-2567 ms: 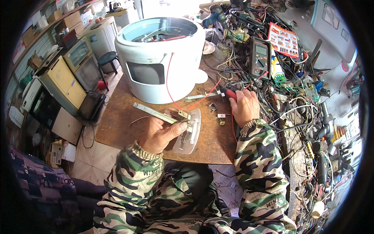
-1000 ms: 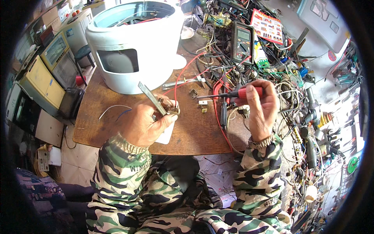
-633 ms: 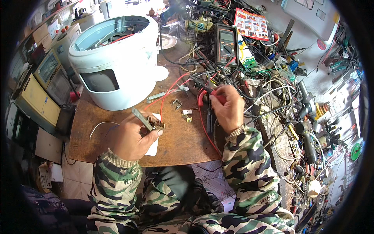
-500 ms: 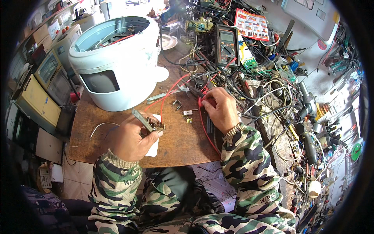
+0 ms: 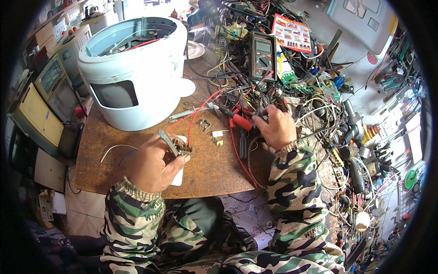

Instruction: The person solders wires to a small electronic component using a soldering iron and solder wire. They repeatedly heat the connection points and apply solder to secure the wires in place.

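Wooden tabletop (image 5: 207, 171): left hand (image 5: 153, 163) grips 1 metal strip (image 5: 168, 142).

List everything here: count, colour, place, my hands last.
Table: 1, brown, centre
Drum: 1, white, back left
Multimeter: 1, dark, right of drum
Sheet: 1, red-white, right of multimeter
Cables: many, mixed, right
Screwdriver: 1, red-handled, at cables' edge
Bracket: 1, silver, mid-table
Block: 1, white, beside bracket
Wires: at least 2, red, over table
Panel: 1, white, table front
Strip: 1, silver, above table
Cabinets: at least 2, yellowish, left background
Left hand: 1, camouflage sleeve, holding strip
Right hand: 1, camouflage sleeve, beside screwdriver
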`<state>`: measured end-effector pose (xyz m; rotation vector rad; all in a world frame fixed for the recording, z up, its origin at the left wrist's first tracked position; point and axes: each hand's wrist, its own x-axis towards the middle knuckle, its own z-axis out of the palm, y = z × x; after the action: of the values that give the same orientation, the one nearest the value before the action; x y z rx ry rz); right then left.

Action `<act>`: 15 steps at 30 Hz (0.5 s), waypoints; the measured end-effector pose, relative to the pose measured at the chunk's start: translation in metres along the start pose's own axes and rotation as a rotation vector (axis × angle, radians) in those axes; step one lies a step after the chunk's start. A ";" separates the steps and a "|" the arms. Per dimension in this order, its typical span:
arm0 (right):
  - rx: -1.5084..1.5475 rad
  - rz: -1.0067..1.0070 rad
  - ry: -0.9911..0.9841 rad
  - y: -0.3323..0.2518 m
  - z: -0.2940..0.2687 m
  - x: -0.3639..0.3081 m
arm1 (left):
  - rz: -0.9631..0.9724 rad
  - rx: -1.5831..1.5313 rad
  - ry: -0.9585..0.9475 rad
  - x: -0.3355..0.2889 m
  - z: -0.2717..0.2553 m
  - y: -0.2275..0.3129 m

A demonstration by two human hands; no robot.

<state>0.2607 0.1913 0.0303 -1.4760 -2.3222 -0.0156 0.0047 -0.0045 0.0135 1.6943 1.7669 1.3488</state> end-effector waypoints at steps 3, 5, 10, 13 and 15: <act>-0.083 0.140 -0.079 -0.005 0.001 0.006 | 0.036 0.009 -0.023 0.003 0.003 0.000; -0.078 0.146 -0.107 -0.005 0.006 0.015 | 0.032 0.002 -0.026 0.000 0.003 -0.005; -0.011 0.163 0.040 -0.001 0.006 0.015 | 0.056 0.012 -0.012 -0.001 0.000 -0.005; -0.053 0.103 0.280 0.015 -0.011 0.013 | 0.100 0.024 -0.010 0.005 0.005 -0.007; 0.126 0.040 0.400 0.004 -0.013 0.021 | 0.054 0.026 -0.006 -0.005 -0.003 -0.011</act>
<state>0.2606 0.2088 0.0484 -1.3179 -1.9372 -0.1377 -0.0027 -0.0086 0.0048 1.7701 1.7543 1.3467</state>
